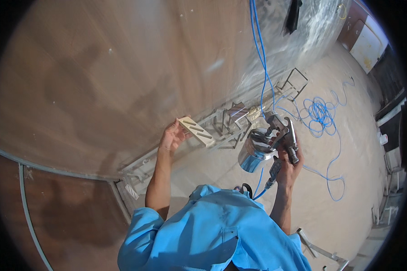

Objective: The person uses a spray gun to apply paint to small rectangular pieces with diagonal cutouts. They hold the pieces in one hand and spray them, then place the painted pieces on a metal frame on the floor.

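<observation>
My left hand (173,135) grips the upper left end of a cream rectangular block (197,131) with dark slanted slots across its face. In my right hand (290,163) is a metal spray gun (282,135), its handle wrapped by my fingers. A shiny silver paint cup (253,156) hangs on the gun's left side. From the gun's lower end, a coupling (272,175) leads to a blue air hose (259,194) that runs down by my body. The block and the gun are held apart, side by side.
A large brownish sheet wall (135,58) rises ahead and left. Along its foot stand metal frames (230,128) and a small stand (295,83). Blue hose (320,113) lies coiled on the floor at right, and two blue lines (259,40) hang from above. A metal bar frame (321,250) lies lower right.
</observation>
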The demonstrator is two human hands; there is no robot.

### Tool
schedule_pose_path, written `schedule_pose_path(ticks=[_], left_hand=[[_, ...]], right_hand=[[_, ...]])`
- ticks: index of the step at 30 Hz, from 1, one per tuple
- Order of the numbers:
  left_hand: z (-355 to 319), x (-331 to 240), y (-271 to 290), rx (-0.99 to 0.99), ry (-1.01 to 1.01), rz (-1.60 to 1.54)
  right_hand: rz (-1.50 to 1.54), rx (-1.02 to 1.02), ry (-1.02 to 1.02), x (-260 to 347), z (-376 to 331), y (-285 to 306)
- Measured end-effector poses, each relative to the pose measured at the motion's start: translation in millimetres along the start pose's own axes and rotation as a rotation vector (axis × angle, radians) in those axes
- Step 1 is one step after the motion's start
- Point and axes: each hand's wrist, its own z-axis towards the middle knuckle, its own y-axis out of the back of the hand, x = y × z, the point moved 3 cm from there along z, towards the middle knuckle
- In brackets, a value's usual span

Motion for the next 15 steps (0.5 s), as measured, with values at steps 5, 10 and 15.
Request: schedule_pose_path(ticks=[5,10,15], left_hand=[[-23,56,58,-0.236,-0.002,-0.295],[-39,76,111,-0.571,-0.062,-0.531],[-55,83,141,-0.811,-0.084,-0.585]], right_hand=[[-0.091,-0.007,-0.013,-16,-10,-4],[-0.042,0.020,-0.018,-27,-24,-7],[-0.051,0.046,-0.021,-30,-27,-13]])
